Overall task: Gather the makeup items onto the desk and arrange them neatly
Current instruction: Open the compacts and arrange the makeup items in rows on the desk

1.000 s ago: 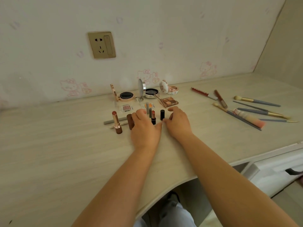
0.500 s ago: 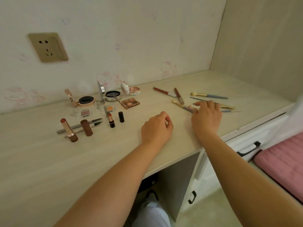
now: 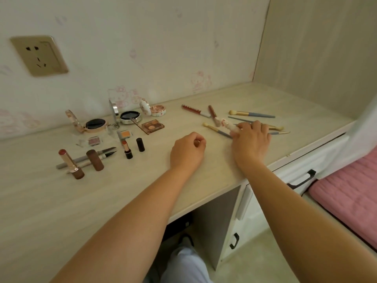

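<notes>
Desk (image 3: 306, 111): right hand (image 3: 252, 142) covers brushes (image 3: 253, 114), grip unclear; left hand (image 3: 186, 152) curled, holding nothing.

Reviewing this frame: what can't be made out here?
- Head view: whether the right hand actually grips the pink-white brush or only rests on the brushes; its own fingers cover the contact.
- What, if anything, sits inside the curled left hand; the fingers hide the palm.
- Lettering on the red tube: too small and blurred.
- The pink cushion: cut off by the right edge.
</notes>
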